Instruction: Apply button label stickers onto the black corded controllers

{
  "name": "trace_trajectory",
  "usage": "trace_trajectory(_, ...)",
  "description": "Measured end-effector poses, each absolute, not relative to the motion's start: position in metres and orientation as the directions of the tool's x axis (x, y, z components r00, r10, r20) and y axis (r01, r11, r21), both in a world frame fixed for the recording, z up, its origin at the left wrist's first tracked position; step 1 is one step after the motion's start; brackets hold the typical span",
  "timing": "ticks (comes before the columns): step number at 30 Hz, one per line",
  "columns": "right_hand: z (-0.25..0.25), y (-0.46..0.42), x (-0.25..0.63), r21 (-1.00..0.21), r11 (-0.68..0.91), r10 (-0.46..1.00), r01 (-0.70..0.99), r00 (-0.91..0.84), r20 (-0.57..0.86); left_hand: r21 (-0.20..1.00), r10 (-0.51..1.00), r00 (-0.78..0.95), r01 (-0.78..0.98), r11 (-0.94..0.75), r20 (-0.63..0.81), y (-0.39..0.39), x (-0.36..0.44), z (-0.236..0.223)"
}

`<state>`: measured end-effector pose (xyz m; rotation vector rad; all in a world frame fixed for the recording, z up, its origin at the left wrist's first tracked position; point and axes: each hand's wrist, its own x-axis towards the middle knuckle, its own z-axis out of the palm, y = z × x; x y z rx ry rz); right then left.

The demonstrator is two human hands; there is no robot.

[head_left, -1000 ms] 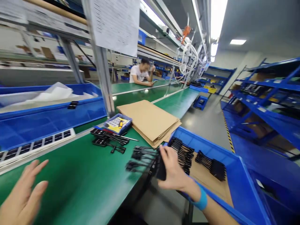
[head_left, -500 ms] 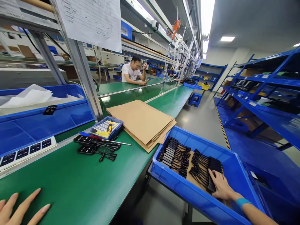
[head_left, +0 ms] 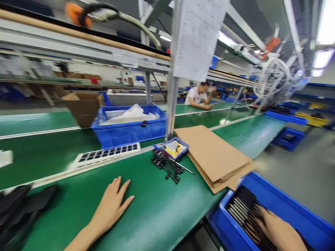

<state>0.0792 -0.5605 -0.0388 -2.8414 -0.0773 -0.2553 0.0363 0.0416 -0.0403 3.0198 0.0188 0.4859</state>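
Note:
My left hand (head_left: 111,205) lies flat and open on the green bench top (head_left: 157,212), fingers spread, holding nothing. My right hand (head_left: 277,230) reaches down into a blue bin (head_left: 285,205) at the bench's right end and rests on the rows of thin black parts (head_left: 242,209) packed inside; its fingers curl over them, and motion blur hides whether it grips any. A small pile of black parts (head_left: 167,165) lies on the bench ahead of my left hand, beside a small blue tray (head_left: 172,148) with yellow items.
A stack of brown cardboard sheets (head_left: 211,157) lies to the right of the pile. A blue crate with white sheets (head_left: 128,125) and a white strip of dark cells (head_left: 107,155) sit behind. Dark material (head_left: 18,209) lies at far left. A person (head_left: 199,97) leans on the far bench.
The view has swung left. My left hand has moved forward onto the bench, now flat. My right hand stays in the blue bin, now over the nearer rows of black parts.

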Motion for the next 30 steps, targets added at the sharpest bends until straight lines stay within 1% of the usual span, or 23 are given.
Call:
trace_trajectory(1, -0.019, -0.510, 0.100, -0.281, -0.930, 0.173, 0.237, 0.957, 0.234, 0.084, 0.038, 0.953, 0.013, -0.996, 0.299, 0.041, 0.036, -0.039)
trace_trajectory(2, -0.002, -0.458, 0.117, -0.286, -0.886, 0.299, 0.365, 0.921, 0.249, 0.089, 0.046, 0.956, 0.021, -0.996, 0.290, 0.041, 0.034, -0.039)
trace_trajectory(3, 0.012, -0.407, 0.130, -0.286, -0.843, 0.405, 0.455, 0.888, 0.218, 0.100, 0.054, 0.957, 0.026, -0.995, 0.286, 0.041, 0.033, -0.039)
trace_trajectory(5, 0.029, -0.317, 0.147, -0.263, -0.790, 0.514, 0.554, 0.832, 0.209, 0.128, 0.061, 0.960, 0.027, -0.991, 0.273, 0.041, 0.029, -0.038)
trace_trajectory(7, 0.032, -0.251, 0.158, -0.173, -0.818, 0.516, 0.549, 0.833, 0.200, 0.160, 0.066, 0.967, 0.027, -0.987, 0.245, 0.041, 0.025, -0.036)
trace_trajectory(10, 0.024, -0.195, 0.169, -0.094, -0.872, 0.456, 0.480, 0.868, 0.197, 0.207, 0.077, 0.980, 0.039, -0.978, 0.181, 0.038, 0.022, -0.028)
trace_trajectory(14, 0.013, -0.173, 0.171, -0.064, -0.895, 0.427, 0.441, 0.890, 0.160, 0.311, 0.100, 0.988, 0.059, -0.949, 0.116, 0.036, 0.021, -0.018)
trace_trajectory(16, 0.011, -0.173, 0.168, -0.070, -0.897, 0.428, 0.437, 0.896, 0.116, 0.408, 0.112, 0.988, 0.060, -0.911, 0.106, 0.036, 0.020, -0.014)
trace_trajectory(17, 0.011, -0.173, 0.166, -0.078, -0.898, 0.427, 0.433, 0.900, 0.090, 0.483, 0.124, 0.986, 0.055, -0.874, 0.112, 0.036, 0.020, -0.013)
trace_trajectory(18, 0.011, -0.173, 0.164, -0.090, -0.898, 0.426, 0.430, 0.903, 0.063, 0.595, 0.142, 0.983, 0.045, -0.803, 0.118, 0.035, 0.019, -0.011)
trace_trajectory(20, 0.015, -0.174, 0.160, -0.134, -0.895, 0.429, 0.426, 0.903, 0.011, 0.832, 0.181, 0.979, 0.024, -0.554, 0.093, 0.030, 0.018, -0.010)
trace_trajectory(21, 0.017, -0.174, 0.157, -0.166, -0.889, 0.435, 0.427, 0.901, -0.010, 0.912, 0.184, 0.981, 0.022, -0.409, 0.059, 0.025, 0.017, -0.009)
trace_trajectory(22, 0.020, -0.174, 0.154, -0.202, -0.880, 0.444, 0.431, 0.896, -0.024, 0.960, 0.171, 0.985, 0.034, -0.278, 0.014, 0.018, 0.017, -0.008)
trace_trajectory(23, 0.024, -0.174, 0.150, -0.240, -0.867, 0.456, 0.436, 0.889, -0.032, 0.983, 0.145, 0.989, 0.059, -0.177, -0.033, 0.010, 0.017, -0.007)
trace_trajectory(26, 0.034, -0.170, 0.130, -0.347, -0.813, 0.508, 0.467, 0.861, -0.031, 0.993, 0.067, 0.990, 0.120, 0.006, -0.120, -0.018, 0.019, 0.000)
trace_trajectory(28, 0.039, -0.166, 0.108, -0.406, -0.769, 0.552, 0.494, 0.833, -0.032, 0.973, 0.067, 0.988, 0.125, 0.194, -0.140, -0.034, 0.023, 0.008)
trace_trajectory(30, 0.042, -0.162, 0.083, -0.464, -0.720, 0.597, 0.516, 0.802, -0.035, 0.929, 0.113, 0.979, 0.121, 0.349, -0.170, -0.044, 0.028, 0.015)
